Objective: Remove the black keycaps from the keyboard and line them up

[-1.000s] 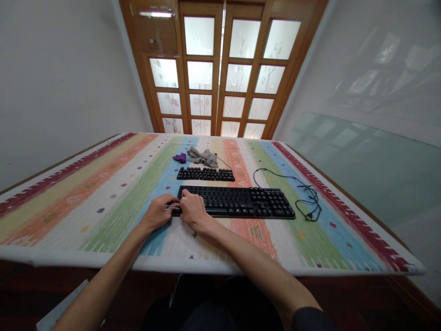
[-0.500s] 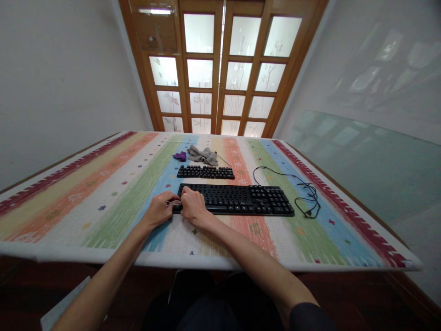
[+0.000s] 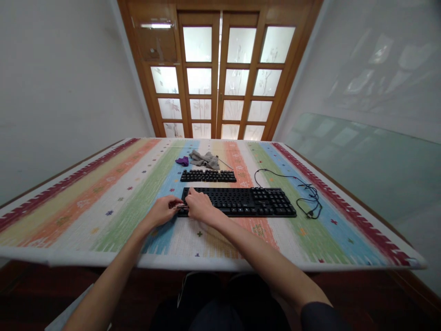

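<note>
A black keyboard (image 3: 237, 201) lies flat, its main left area stripped of most keycaps and its number pad still capped. At its left end, my left hand (image 3: 163, 210) pinches a thin shiny metal tool (image 3: 179, 207) whose exact kind is too small to make out. Right beside it, my right hand (image 3: 199, 205) rests over the keyboard's left edge, fingers curled down and pressed together. What those fingers grip, if anything, is hidden by the hand. Behind the keyboard sit rows of loose black keycaps (image 3: 208, 176).
A crumpled grey cloth (image 3: 204, 160) and a purple cloth (image 3: 182, 161) lie beyond the keycaps, near a thin stick (image 3: 225, 162). The keyboard's cable (image 3: 312, 197) coils at the right. Everything lies on a striped tablecloth (image 3: 127, 197).
The view has tilted slightly upward. Both hands stay at the keyboard's left end, and the thin tool shows a little more between them.
</note>
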The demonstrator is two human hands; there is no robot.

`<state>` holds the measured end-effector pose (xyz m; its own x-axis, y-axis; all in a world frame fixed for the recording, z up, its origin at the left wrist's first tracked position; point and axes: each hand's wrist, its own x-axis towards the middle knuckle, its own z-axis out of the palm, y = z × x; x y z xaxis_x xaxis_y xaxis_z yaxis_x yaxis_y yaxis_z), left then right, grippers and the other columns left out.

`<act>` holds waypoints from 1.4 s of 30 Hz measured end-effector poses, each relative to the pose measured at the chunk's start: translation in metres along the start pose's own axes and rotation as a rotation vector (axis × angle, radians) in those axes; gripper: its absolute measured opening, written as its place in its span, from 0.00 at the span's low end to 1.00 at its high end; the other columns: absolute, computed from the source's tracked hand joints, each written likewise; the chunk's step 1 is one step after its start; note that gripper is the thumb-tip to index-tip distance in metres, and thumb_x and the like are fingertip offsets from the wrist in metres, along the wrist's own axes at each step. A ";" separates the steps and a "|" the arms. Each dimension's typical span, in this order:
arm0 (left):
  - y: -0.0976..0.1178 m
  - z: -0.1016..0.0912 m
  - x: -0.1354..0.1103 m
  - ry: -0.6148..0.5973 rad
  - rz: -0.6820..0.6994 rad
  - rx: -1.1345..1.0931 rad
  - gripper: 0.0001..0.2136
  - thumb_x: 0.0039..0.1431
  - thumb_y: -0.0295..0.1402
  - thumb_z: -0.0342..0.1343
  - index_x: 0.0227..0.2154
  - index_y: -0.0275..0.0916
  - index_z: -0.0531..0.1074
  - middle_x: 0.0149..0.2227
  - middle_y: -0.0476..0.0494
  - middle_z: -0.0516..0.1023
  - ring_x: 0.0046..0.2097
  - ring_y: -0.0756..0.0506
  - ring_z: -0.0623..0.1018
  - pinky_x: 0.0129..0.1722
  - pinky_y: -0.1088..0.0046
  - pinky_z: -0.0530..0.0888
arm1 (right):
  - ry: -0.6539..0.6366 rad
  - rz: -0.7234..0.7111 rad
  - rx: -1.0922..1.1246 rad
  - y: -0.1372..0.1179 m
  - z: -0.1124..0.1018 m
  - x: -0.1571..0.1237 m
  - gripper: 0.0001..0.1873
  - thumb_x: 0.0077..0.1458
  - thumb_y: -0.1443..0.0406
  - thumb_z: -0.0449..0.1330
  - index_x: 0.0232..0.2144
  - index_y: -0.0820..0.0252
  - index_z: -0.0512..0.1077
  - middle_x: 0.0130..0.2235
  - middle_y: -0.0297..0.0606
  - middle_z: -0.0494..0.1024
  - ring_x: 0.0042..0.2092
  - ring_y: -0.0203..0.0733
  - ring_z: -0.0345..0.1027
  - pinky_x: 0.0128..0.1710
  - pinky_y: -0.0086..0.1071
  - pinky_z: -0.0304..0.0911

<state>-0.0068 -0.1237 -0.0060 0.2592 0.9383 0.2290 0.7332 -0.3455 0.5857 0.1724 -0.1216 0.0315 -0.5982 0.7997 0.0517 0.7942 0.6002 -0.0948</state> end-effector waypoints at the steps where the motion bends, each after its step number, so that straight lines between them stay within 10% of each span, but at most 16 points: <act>1: -0.001 -0.001 0.000 -0.011 -0.003 -0.005 0.11 0.52 0.37 0.57 0.33 0.37 0.79 0.30 0.43 0.81 0.31 0.44 0.77 0.32 0.71 0.71 | -0.006 0.001 0.008 0.001 0.000 0.001 0.14 0.58 0.63 0.59 0.45 0.61 0.76 0.51 0.50 0.71 0.45 0.51 0.76 0.40 0.39 0.72; 42: 0.015 -0.008 0.011 -0.054 -0.028 0.121 0.04 0.46 0.27 0.61 0.28 0.39 0.77 0.33 0.43 0.80 0.37 0.41 0.79 0.41 0.67 0.75 | -0.011 0.126 0.098 -0.015 -0.002 0.006 0.12 0.58 0.68 0.59 0.43 0.62 0.77 0.46 0.52 0.78 0.46 0.52 0.76 0.41 0.39 0.71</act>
<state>0.0019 -0.1186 0.0112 0.2690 0.9480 0.1698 0.8101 -0.3181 0.4925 0.1572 -0.1254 0.0356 -0.4958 0.8682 0.0224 0.8493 0.4900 -0.1964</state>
